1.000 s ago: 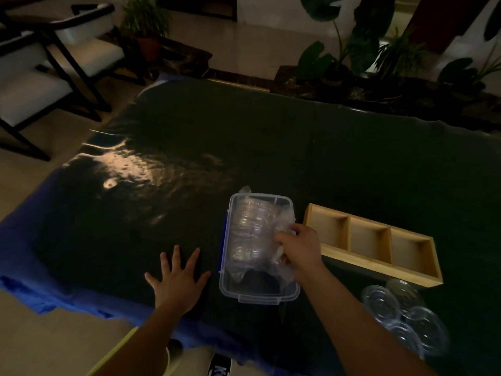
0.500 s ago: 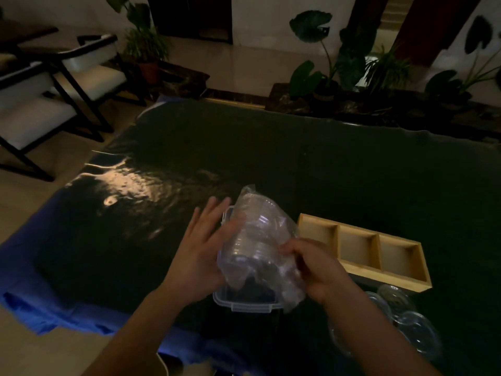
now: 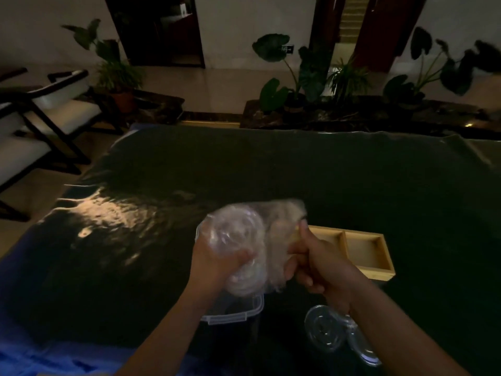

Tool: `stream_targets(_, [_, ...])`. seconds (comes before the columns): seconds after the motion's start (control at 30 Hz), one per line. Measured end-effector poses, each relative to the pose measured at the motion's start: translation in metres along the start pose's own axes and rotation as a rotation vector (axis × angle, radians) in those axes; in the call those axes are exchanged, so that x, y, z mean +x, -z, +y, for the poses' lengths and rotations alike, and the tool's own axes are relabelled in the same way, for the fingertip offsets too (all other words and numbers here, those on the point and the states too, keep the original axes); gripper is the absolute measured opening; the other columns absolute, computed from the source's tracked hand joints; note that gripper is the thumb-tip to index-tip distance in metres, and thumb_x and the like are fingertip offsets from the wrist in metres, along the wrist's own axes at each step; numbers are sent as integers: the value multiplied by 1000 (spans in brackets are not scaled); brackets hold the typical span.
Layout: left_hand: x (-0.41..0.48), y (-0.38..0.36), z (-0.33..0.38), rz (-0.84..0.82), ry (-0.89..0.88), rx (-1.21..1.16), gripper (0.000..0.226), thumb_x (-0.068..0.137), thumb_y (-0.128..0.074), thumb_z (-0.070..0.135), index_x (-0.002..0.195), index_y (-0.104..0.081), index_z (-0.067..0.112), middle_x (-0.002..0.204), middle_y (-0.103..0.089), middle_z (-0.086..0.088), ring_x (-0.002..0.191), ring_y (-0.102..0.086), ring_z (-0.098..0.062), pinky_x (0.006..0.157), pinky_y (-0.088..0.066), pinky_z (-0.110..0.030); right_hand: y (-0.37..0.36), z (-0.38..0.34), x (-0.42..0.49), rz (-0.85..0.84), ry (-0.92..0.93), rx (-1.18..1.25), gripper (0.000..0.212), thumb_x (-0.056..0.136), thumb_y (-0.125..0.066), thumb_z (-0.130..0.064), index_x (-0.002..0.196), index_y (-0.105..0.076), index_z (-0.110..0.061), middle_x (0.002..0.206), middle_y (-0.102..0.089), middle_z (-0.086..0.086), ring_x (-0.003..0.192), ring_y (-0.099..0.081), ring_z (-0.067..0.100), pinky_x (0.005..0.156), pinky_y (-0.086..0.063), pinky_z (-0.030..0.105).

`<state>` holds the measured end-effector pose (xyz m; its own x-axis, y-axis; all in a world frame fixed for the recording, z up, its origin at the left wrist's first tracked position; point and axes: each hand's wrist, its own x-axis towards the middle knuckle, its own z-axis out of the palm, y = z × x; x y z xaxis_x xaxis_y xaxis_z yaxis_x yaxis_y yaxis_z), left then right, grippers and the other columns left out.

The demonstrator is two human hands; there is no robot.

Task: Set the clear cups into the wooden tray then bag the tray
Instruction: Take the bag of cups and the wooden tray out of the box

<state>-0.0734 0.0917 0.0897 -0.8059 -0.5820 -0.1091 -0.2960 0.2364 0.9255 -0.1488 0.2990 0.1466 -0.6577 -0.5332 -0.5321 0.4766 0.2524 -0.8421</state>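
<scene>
Both my hands hold a clear plastic bag (image 3: pixel 244 240) with stacked clear cups inside, lifted above a clear plastic box (image 3: pixel 238 313) near the table's front. My left hand (image 3: pixel 214 264) grips the bag's lower left. My right hand (image 3: pixel 317 264) pinches its right side, thumb up. The wooden tray (image 3: pixel 363 251) with open compartments lies just behind my right hand, partly hidden by it. Several clear lids or cups (image 3: pixel 328 332) lie flat on the table under my right forearm.
The table is covered by a dark cloth (image 3: pixel 271 172), with a blue edge (image 3: pixel 54 356) at the front left. Chairs (image 3: pixel 48 109) stand off the left side. Potted plants (image 3: pixel 295 82) line the floor beyond the far edge.
My left hand left the table and took hold of the bag. Both hands raised the bag of cups out of the clear box and turned it sideways.
</scene>
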Motion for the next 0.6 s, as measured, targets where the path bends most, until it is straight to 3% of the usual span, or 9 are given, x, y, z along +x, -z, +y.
stream_targets(0.07, [-2,-7,4,-11,140,-341,76,53,-93,43,119,-55,48,114,-64,15,100,-68,-11,76,-56,-25,1,-2,-6,40,69,-46,72,85,-32,-83,92,-80,-30,68,-68,2,48,-53,10,41,-35,21])
stream_targets(0.13, [-9,-15,11,-101,301,-615,98,50,-95,40,137,-48,40,128,-61,3,109,-65,-24,78,-59,-46,-1,-2,-15,185,220,-258,72,74,-29,-92,91,-76,-42,73,-71,-10,61,-65,4,52,-42,15])
stream_targets(0.17, [-12,-19,13,-125,347,-707,97,50,-96,37,135,-49,41,129,-61,-2,112,-64,-29,76,-60,-51,-1,1,-18,294,323,-399,74,67,-27,-98,93,-73,-47,82,-71,-14,74,-67,3,59,-43,15])
stream_targets(0.23, [-15,-23,18,-150,405,-782,95,44,-98,38,127,-53,43,129,-63,-7,114,-65,-35,77,-60,-56,-1,8,-22,477,478,-670,84,60,-27,-104,124,-53,-55,106,-57,-21,91,-58,0,71,-45,20])
stream_targets(0.3, [-21,-28,20,-167,436,-768,94,43,-98,40,127,-55,40,129,-65,-8,112,-66,-35,77,-60,-56,-7,9,-23,537,515,-773,105,60,-39,-100,148,-27,-45,128,-44,-21,108,-47,-4,82,-44,25])
stream_targets(0.37, [-28,-37,24,-198,429,-706,77,46,-96,42,114,-59,45,123,-68,-7,107,-68,-32,69,-61,-50,-14,13,-18,546,544,-883,109,62,-50,-93,152,-18,-39,135,-43,-17,113,-44,-3,83,-39,22])
stream_targets(0.43, [-34,-43,26,-238,427,-680,78,47,-96,42,118,-62,42,121,-70,-9,107,-69,-34,76,-60,-57,-12,17,-10,542,531,-796,88,67,-61,-82,141,-35,-40,122,-57,-23,101,-58,-5,74,-41,13])
stream_targets(0.5, [-36,-42,25,-268,438,-721,86,49,-94,36,128,-63,29,119,-74,-14,105,-72,-40,84,-58,-62,1,16,-5,539,438,-464,52,73,-69,-67,116,-53,-43,91,-71,-18,81,-69,-3,53,-50,12])
stream_targets(0.6, [-36,-33,23,-330,459,-806,85,48,-91,29,127,-63,15,109,-77,-20,94,-75,-41,70,-61,-54,30,14,-6,516,358,-132,25,88,-71,-44,106,-66,-29,80,-77,-10,67,-75,9,51,-58,20])
